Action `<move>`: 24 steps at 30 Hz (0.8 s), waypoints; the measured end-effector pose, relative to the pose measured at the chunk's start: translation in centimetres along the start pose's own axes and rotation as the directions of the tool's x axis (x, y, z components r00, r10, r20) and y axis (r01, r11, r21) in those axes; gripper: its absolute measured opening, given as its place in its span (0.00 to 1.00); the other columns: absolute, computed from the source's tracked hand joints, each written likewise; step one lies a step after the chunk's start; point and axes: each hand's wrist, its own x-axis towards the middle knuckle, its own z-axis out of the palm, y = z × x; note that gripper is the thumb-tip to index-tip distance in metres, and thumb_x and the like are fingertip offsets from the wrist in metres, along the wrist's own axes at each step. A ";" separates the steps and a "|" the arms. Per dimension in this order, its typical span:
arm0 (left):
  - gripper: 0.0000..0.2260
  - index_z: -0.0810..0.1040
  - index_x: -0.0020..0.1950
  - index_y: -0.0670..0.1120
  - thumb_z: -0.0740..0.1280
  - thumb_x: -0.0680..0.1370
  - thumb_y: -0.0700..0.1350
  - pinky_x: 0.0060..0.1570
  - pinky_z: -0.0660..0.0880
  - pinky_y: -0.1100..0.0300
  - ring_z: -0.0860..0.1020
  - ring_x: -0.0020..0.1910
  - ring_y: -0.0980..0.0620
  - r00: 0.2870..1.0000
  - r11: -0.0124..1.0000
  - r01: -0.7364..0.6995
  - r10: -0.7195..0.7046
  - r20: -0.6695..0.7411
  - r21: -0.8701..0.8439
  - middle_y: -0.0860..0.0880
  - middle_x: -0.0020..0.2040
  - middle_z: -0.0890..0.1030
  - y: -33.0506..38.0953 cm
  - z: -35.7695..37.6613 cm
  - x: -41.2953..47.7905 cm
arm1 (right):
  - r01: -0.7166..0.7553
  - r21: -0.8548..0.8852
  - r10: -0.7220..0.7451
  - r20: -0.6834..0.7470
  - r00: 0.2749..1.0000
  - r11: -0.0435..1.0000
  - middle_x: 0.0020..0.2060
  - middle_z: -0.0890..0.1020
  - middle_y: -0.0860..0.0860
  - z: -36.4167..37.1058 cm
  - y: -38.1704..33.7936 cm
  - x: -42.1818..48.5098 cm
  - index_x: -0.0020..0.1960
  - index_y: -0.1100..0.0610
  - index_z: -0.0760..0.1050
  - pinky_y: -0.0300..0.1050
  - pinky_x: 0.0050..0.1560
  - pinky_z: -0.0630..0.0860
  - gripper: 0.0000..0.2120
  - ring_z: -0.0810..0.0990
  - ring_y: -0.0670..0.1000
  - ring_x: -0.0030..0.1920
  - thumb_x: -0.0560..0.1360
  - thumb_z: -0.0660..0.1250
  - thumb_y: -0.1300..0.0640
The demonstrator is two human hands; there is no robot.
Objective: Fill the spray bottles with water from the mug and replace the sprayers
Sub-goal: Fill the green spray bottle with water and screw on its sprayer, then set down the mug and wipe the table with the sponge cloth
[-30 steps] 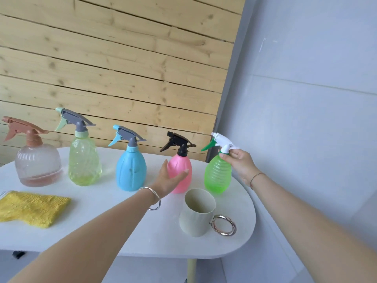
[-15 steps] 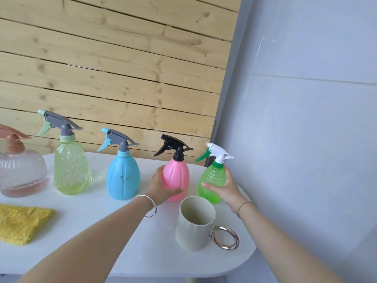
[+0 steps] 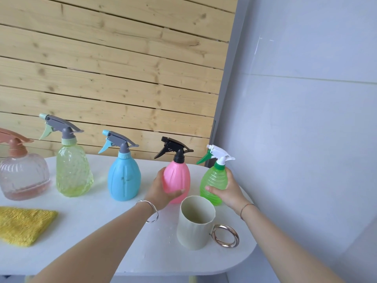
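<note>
Several spray bottles stand in a row on the white table, all with sprayers on. My left hand grips the lower body of the pink bottle, which has a black sprayer. My right hand grips the green bottle round its body; its sprayer is white and green. The pale ribbed mug with a metal ring handle stands just in front of both bottles. To the left are a blue bottle, a yellow-green bottle and a clear round bottle with a brown sprayer.
A folded yellow cloth lies at the table's left front. A wooden slat wall rises behind the bottles and a grey wall stands close on the right. The table's rounded right end lies just past the mug.
My right hand slid down from the green bottle's sprayer to its body. My left hand closed round the pink bottle. The view shifted right, so the bottles sit further left.
</note>
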 end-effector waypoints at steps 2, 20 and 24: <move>0.45 0.51 0.78 0.46 0.77 0.70 0.48 0.65 0.66 0.53 0.66 0.70 0.45 1.000 1.000 0.025 -0.025 -0.004 -0.005 0.45 0.73 0.65 -0.1 0.1 -0.2 | -0.003 0.003 0.003 0.000 1.000 1.000 0.67 0.71 0.49 -0.2 -0.1 -0.4 0.73 0.47 0.57 0.54 0.67 0.69 0.43 0.71 0.52 0.67 0.66 0.78 0.56; 0.37 0.72 0.61 0.57 0.79 0.55 0.60 0.56 0.75 0.63 0.78 0.56 0.56 0.989 0.978 -0.089 0.109 0.096 -0.191 0.57 0.56 0.80 1.4 0.6 -11.9 | -0.171 0.182 0.183 -0.055 0.982 0.968 0.62 0.76 0.49 -0.1 -4.4 -11.5 0.61 0.51 0.73 0.43 0.58 0.69 0.14 0.75 0.48 0.62 0.78 0.62 0.47; 0.36 0.72 0.61 0.56 0.80 0.56 0.58 0.51 0.74 0.70 0.78 0.53 0.62 0.987 0.969 -0.126 0.145 0.071 -0.214 0.57 0.55 0.80 2.4 -4.9 -14.6 | -0.154 0.166 0.152 0.021 0.988 0.974 0.59 0.78 0.48 0.5 -6.6 -12.8 0.58 0.49 0.74 0.50 0.65 0.70 0.13 0.76 0.48 0.60 0.79 0.59 0.44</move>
